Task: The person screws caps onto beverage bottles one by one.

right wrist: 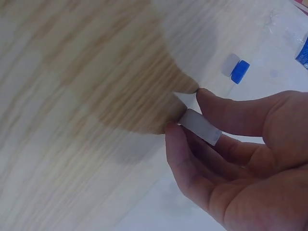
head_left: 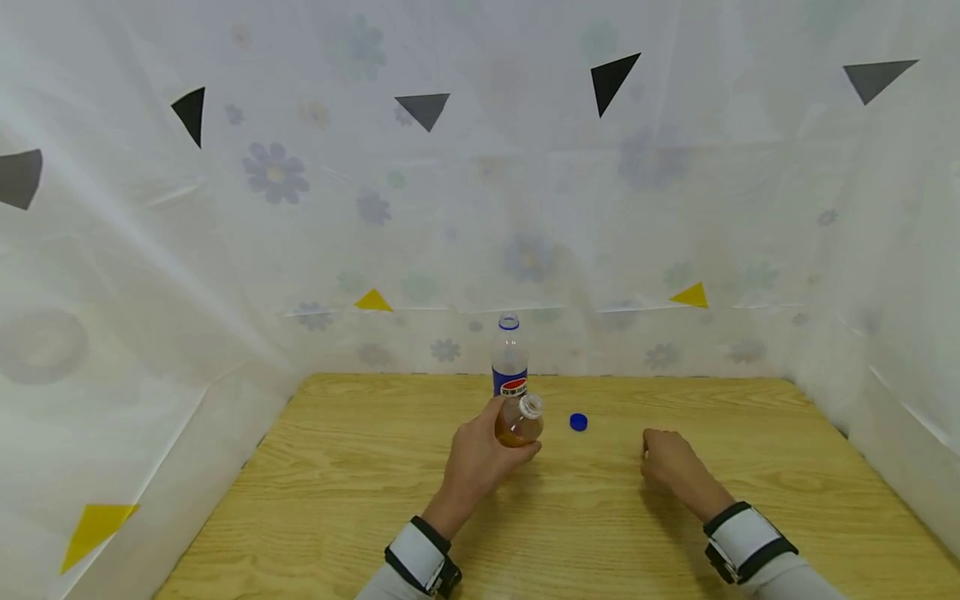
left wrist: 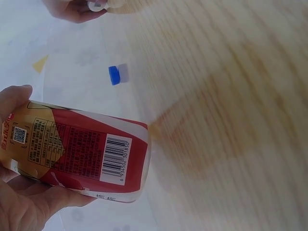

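My left hand (head_left: pixel 480 462) grips an uncapped clear bottle (head_left: pixel 517 425) round its side, with amber liquid inside. The red and gold label (left wrist: pixel 82 149) carries a barcode, seen in the left wrist view. To the right, my right hand (head_left: pixel 678 467) is low at the tabletop, fingers curled round a small white bottle cap (right wrist: pixel 199 126). In the right wrist view the thumb and fingertips come down at the wood beside the cap. Between the hands lies a blue cap (head_left: pixel 578 422). A second open bottle (head_left: pixel 510 358) with a blue label stands behind the held one, its lower part hidden.
The wooden table (head_left: pixel 337 500) ends at a pale flowered curtain (head_left: pixel 465 225) at the back and sides. Black, grey and yellow triangles mark the curtain. Both wrists wear strapped bands (head_left: pixel 750 542).
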The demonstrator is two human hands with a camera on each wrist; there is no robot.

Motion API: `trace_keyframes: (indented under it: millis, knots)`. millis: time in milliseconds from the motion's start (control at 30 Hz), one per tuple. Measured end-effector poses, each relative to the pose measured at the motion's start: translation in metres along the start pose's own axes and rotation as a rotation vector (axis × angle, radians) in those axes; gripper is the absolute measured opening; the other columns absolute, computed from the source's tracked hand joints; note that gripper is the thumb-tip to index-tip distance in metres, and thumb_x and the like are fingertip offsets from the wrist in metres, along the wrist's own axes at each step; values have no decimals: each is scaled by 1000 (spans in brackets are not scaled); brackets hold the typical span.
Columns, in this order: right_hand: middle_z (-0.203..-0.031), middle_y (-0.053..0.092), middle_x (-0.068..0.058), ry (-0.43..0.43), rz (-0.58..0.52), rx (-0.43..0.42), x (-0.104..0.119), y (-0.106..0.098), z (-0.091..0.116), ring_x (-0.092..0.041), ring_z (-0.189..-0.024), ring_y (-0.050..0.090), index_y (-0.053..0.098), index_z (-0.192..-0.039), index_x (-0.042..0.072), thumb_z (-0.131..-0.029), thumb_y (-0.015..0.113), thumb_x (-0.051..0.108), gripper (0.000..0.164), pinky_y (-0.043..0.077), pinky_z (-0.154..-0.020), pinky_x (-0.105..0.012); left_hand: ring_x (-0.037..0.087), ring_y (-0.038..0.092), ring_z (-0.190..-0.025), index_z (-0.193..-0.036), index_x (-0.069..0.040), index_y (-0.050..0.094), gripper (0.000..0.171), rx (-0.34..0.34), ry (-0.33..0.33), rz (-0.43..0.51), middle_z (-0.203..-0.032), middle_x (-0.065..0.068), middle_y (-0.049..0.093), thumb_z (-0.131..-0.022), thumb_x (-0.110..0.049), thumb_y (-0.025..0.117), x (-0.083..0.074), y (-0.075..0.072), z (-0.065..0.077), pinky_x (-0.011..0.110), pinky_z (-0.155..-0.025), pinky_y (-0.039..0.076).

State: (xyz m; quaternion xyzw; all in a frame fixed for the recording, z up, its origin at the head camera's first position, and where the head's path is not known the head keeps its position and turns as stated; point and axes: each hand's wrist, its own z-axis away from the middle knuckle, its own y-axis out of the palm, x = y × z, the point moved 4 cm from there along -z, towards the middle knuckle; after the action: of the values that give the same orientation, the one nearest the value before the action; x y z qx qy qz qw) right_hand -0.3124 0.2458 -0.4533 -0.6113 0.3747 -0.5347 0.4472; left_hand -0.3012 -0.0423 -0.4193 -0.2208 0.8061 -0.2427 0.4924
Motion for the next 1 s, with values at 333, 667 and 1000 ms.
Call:
trace_keyframes:
  millis: [333,667,1000]
  knots:
    - [-75,59,-9,64,-83,-39,3,-2,5,-20,-63,55,60,-88,-3,-86,78,16,27,45,-55,-34,18,73,-100,-131,-20,59,61,-31,22,-1,-116,3,74,-80,-39,86,-1,-2,0,32,-79,61]
    - [-64,59,-3,53,-227,-135,3,1,5,-15,-55,51,64,-91,-1,-90,75,23,27,40,-50,-29,16,73,-100,-130,-22,59,60,-32,10,7,-115,1,74,-80,-39,86,1,-1,1,31,-79,60]
    - [-70,57,-11,81,-216,-82,4,1,8,-18,-56,51,57,-96,-9,-103,58,29,39,41,-53,-31,16,73,-101,-130,-22,59,60,-33,12,3,-115,0,75,-80,-41,86,0,-1,1,31,-80,60]
